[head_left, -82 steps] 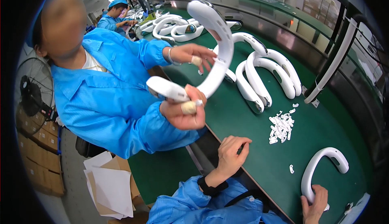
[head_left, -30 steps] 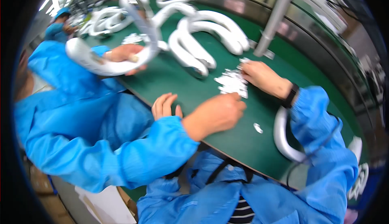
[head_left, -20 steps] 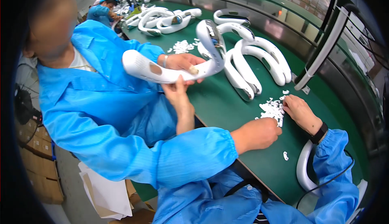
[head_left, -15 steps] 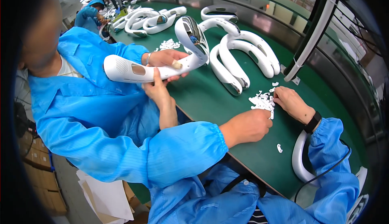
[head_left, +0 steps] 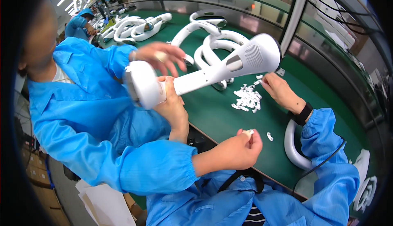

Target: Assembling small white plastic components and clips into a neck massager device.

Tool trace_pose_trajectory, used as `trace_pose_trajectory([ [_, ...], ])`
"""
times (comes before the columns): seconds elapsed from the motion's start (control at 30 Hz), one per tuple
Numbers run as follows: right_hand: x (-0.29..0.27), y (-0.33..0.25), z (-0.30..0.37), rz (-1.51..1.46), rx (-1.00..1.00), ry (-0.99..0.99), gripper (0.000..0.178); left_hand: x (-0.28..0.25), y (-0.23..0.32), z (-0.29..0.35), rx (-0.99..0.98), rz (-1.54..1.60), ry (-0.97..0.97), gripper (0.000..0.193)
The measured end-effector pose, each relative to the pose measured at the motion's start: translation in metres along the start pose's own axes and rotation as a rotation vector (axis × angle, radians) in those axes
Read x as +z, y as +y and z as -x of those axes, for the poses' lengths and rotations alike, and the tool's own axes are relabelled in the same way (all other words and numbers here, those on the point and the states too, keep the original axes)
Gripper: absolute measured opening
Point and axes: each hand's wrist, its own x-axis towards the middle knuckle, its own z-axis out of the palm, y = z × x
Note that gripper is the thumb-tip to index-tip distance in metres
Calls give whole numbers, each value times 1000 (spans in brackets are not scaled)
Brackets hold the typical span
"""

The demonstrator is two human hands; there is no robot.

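The white, curved plastic neckband (head_left: 200, 80) is up over the flat green tabletop (head_left: 213, 115), gripped by the left hand (head_left: 174, 109); the right hand (head_left: 281, 92) bends its fingertips beside heaped small white plastic pieces (head_left: 247, 98), whether holding one, I can't tell.

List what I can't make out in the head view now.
All in the head view:
Left hand: its forearm is hidden behind the co-worker's sleeve.
Right hand: whether it grips a piece is too small to tell.
Neckband beneath the right sleeve: partly covered.
Co-worker's left hand: blurred.
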Motion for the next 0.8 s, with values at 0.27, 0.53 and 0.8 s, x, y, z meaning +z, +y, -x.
trace_pose_trajectory([
  [0.27, -59, -91, 36, -1472, 373, 719, 34, -13, -3, -12, 791, -887, -282, 15],
  [0.53, -77, -66, 135, -1844, 199, 784, 37, -18, 36, -66, 928, -2465, -1378, 98],
  [0.8, -76, -105, 178, -1455, 606, 643, 29, -42, 15, -118, 310, -2750, -211, 44],
])
